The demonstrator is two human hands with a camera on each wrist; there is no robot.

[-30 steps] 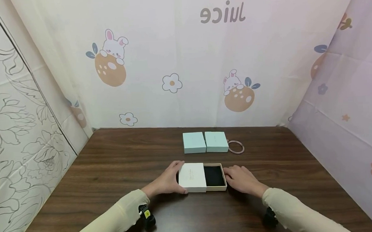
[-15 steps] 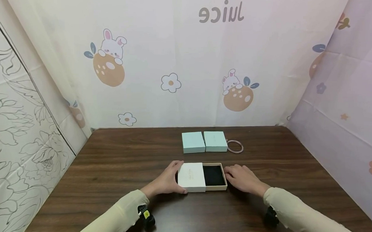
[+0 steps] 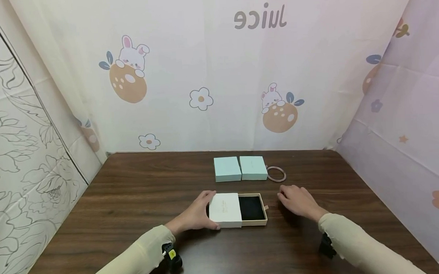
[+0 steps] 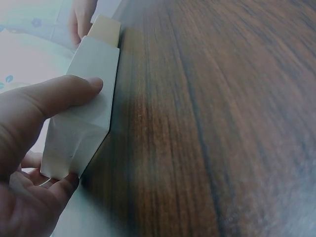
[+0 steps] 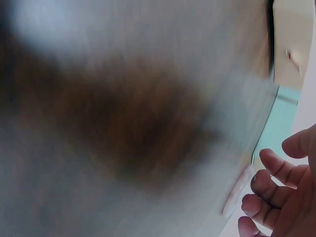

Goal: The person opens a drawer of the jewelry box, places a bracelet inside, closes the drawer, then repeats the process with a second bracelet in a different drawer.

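Observation:
In the head view, my left hand (image 3: pixel 197 214) grips the left end of a white cardboard sleeve (image 3: pixel 225 208). The left wrist view shows the thumb (image 4: pixel 74 93) along the sleeve's near side and fingers bent at its left end. Out of the sleeve's right side sticks a cream-edged drawer (image 3: pixel 254 223) with a black pad (image 3: pixel 252 208) inside and a small pull tab (image 3: pixel 266 207) on its end. Just right of the tab, my right hand (image 3: pixel 299 200) is apart from the box, its fingers loosely bent and holding nothing.
Behind the white box, two mint-green boxes (image 3: pixel 227 169) stand side by side. A thin mauve ring (image 3: pixel 285 175) lies against the right one. The dark wooden table (image 3: pixel 141 188) ends at a printed curtain (image 3: pixel 233 124), with patterned cloth on both sides.
My right hand has let go of the drawer's right end and moved away to the right, uncovering the pull tab. The left hand and the part-opened box stay in place.

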